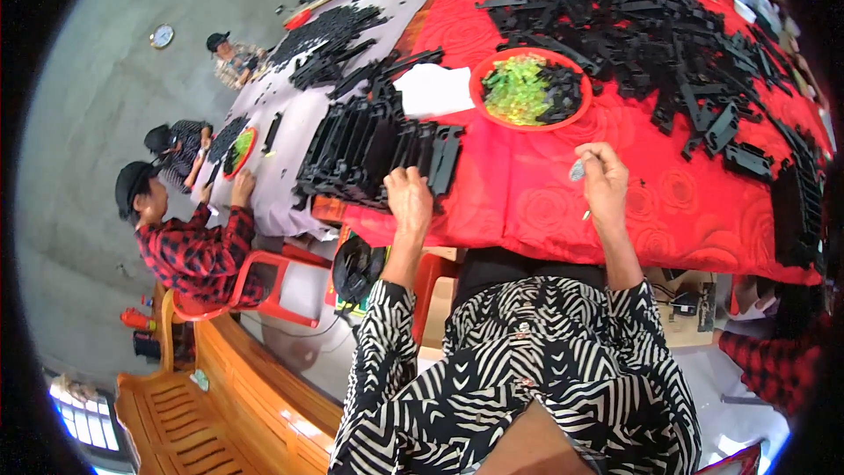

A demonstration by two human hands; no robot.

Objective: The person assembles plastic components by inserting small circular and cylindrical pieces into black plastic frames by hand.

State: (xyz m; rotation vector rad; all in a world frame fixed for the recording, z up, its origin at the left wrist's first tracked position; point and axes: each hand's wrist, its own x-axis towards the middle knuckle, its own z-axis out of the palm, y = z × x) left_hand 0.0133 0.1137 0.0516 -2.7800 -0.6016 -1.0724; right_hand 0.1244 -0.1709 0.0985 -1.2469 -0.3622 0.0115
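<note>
My left hand (410,200) is curled closed at the near end of a stack of long black plastic parts (356,149). Its fingertips are hidden, so whatever they grip cannot be made out. Over the red cloth, my right hand (605,180) pinches a small metal tool with a shiny oval end (577,171), like a spoon. Beyond the two hands stands an orange-red bowl (479,98), with yellow-green small pieces (515,88) on its left and black small pieces (563,95) on its right.
A large heap of black plastic parts (633,26) covers the far right of the table. White paper (435,91) lies left of the bowl. Co-workers sit at the left, one in a red checked shirt (198,255). A wooden bench (237,378) stands at lower left; a checked sleeve (782,365) shows at right.
</note>
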